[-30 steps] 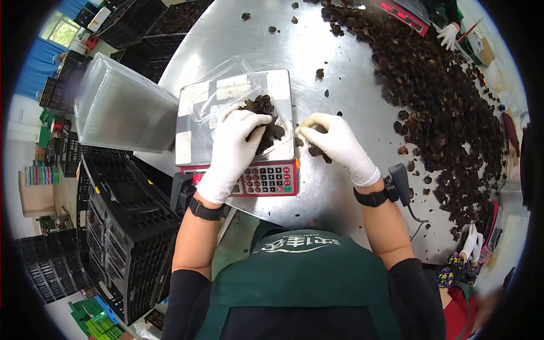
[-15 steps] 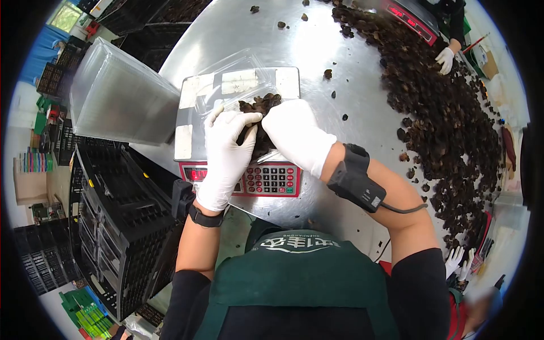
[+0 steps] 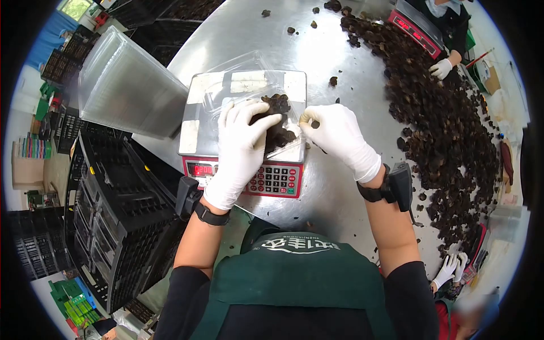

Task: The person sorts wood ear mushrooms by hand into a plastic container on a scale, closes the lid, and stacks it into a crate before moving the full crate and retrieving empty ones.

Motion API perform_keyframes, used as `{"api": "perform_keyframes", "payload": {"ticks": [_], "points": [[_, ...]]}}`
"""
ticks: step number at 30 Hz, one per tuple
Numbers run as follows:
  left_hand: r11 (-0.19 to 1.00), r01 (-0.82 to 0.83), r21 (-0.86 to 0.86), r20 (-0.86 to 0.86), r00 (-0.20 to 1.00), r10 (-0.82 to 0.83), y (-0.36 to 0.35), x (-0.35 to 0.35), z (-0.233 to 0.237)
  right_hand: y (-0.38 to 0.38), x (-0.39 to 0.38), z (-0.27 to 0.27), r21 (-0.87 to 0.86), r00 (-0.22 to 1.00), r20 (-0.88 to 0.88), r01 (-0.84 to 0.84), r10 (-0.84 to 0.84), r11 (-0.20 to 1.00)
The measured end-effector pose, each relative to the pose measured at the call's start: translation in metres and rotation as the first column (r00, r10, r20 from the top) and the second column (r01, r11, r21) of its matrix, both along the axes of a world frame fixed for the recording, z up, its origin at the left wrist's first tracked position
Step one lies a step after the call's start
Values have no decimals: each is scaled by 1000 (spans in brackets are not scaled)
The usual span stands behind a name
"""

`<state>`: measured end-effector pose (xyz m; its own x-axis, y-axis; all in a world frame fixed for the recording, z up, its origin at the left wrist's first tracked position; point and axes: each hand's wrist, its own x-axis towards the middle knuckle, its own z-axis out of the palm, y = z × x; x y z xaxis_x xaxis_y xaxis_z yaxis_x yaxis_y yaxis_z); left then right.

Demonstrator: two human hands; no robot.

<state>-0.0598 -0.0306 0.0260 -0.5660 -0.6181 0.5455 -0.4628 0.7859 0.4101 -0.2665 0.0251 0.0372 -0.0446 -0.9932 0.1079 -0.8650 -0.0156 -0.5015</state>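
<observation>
A clear plastic box (image 3: 293, 148) with dark wood ear mushrooms (image 3: 279, 136) in it rests on the scale (image 3: 191, 136). My left hand (image 3: 241, 141), in a white glove, is curled over the box's left side, its thumb and forefinger parted around some mushrooms. At the box's right side, my gloved right hand (image 3: 340, 136) is closed, thumb against forefinger. Something dark shows between those fingers, too small to make out. Red digits on the scale's display (image 3: 203, 170) appear to read 0.200.
A stack of clear plastic containers (image 3: 127, 90) stands left of the scale. Wood ear mushrooms (image 3: 442, 124) form a large pile along the table's right side. Another person's gloved hand (image 3: 441, 69) is by a second scale (image 3: 416, 28). Black crates (image 3: 119, 215) stand at the lower left.
My right hand has moved away from the mushrooms to the box's right side, its fingers now pinched. My left hand stays over the box. The whole view has shifted slightly.
</observation>
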Motion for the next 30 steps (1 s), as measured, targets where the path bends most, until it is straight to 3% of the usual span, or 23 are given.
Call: {"api": "perform_keyframes", "payload": {"ticks": [4,7,12,15,18,19,22,23,25,27,28,30], "points": [[978,200,-62,276,945,-176,2,-5,10,12,-2,-2,11,996,74,58,-58,998],[983,175,58,291,939,-184,0,-13,13,19,-2,-5,12,993,102,63,-64,998],[967,243,81,410,876,-254,-11,-20,13,31,-3,-7,67,980,166,95,-105,993],[979,203,17,534,826,-181,-12,-30,13,34,-4,-8,68,970,215,102,-115,992],[987,156,41,226,961,-161,-15,-27,6,36,-5,-1,57,945,300,116,-128,992],[987,134,87,36,990,-137,-16,-25,8,37,-5,1,56,927,350,124,-136,991],[932,70,356,-309,950,47,-13,-7,9,36,1,10,13,827,550,134,-119,991],[743,238,626,-489,861,137,-6,-2,17,34,6,14,-8,778,620,132,-99,991],[367,556,746,-656,708,260,-3,10,19,29,17,24,-95,735,679,89,-1,992],[273,652,707,-706,676,214,2,16,18,25,29,38,-148,667,741,56,73,987],[217,675,705,-708,659,254,8,16,24,26,33,52,-78,664,746,19,46,997],[172,691,702,-711,663,235,14,18,24,19,41,44,-112,596,796,-26,105,993]]}}
